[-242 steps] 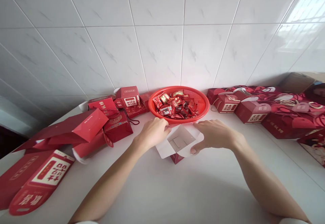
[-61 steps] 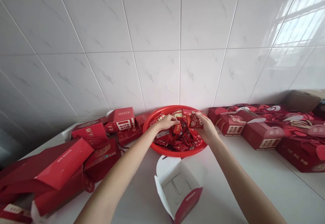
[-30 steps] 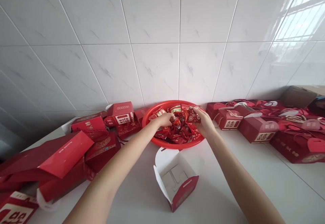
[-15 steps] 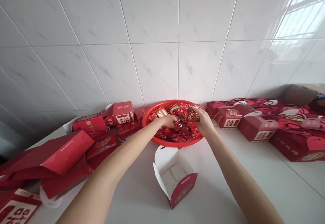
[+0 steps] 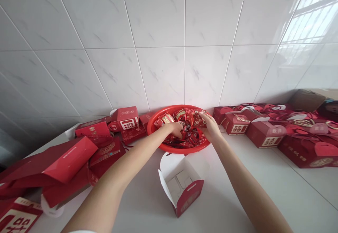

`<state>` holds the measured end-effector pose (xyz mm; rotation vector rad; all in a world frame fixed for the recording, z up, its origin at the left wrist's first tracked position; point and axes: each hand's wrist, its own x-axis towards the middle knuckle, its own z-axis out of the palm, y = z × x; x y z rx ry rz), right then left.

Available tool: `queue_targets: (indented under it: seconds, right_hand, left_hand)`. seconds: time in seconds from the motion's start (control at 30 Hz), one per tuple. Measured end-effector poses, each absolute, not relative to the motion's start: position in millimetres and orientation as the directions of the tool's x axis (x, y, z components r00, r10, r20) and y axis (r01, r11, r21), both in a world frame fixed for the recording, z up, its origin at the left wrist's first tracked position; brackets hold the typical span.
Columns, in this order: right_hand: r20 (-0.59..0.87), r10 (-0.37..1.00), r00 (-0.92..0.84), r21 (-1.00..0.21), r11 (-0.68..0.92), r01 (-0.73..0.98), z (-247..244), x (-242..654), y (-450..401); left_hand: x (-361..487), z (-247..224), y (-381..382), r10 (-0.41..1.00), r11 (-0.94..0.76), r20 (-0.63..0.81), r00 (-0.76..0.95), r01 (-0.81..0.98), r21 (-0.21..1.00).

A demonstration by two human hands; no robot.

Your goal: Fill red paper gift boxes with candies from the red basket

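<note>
A red plastic basket [image 5: 155, 115] holds a heap of wrapped candies [image 5: 190, 134], mostly in shiny red wrappers. My left hand [image 5: 177, 129] reaches into the heap from the left, its fingers curled down among the candies. Whatever lies under those fingertips is hidden. At the basket's right side, my right hand [image 5: 210, 127] is closed on a red packet [image 5: 200, 119] printed with pale flower shapes, thumb and fingers at its edge. In front of the basket stands an open box [image 5: 190, 194], red outside and white inside, its flaps up and no candy visible in it.
Red gift boxes [image 5: 129, 118] and a larger red carton [image 5: 66, 159] are piled along the left. Several closed red boxes [image 5: 266, 134] with handles stand in rows on the right. A brown cardboard box [image 5: 307, 99] is behind them. The tiled wall [image 5: 163, 74] rises behind the basket.
My left hand has shifted slightly lower among the candies. My right hand stays on the flower-printed packet, with the packet tilted a little differently. The open box has not moved.
</note>
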<state>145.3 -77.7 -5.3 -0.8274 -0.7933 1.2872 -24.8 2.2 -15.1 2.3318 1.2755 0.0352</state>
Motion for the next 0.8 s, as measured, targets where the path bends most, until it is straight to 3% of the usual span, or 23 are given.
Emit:
queue_targets:
  seconds: [0.17,0.33,0.57,0.8]
  right_hand:
    - [0.047,0.993,0.110,-0.870,0.095,-0.484,-6.7,145.7,-77.1]
    - [0.042,0.993,0.108,-0.883,0.088,-0.461,-4.7,145.8,-79.3]
    - [0.054,0.992,0.112,-0.873,0.101,-0.476,-3.9,145.4,-80.1]
    - [0.055,0.996,0.077,-0.883,0.084,-0.461,-2.7,145.5,-80.4]
  left_hand:
    - [-26.7,-10.4,-3.7,0.788,-0.403,-0.300,0.538,0.819,0.409]
    - [-39.7,4.4,-9.0,0.807,-0.356,-0.230,0.544,0.759,0.545]
    - [-62.0,15.6,-16.1,0.851,-0.272,0.030,0.525,0.391,0.879]
    - [-69.5,10.1,-22.0,0.888,-0.136,0.060,0.456,0.135,0.982]
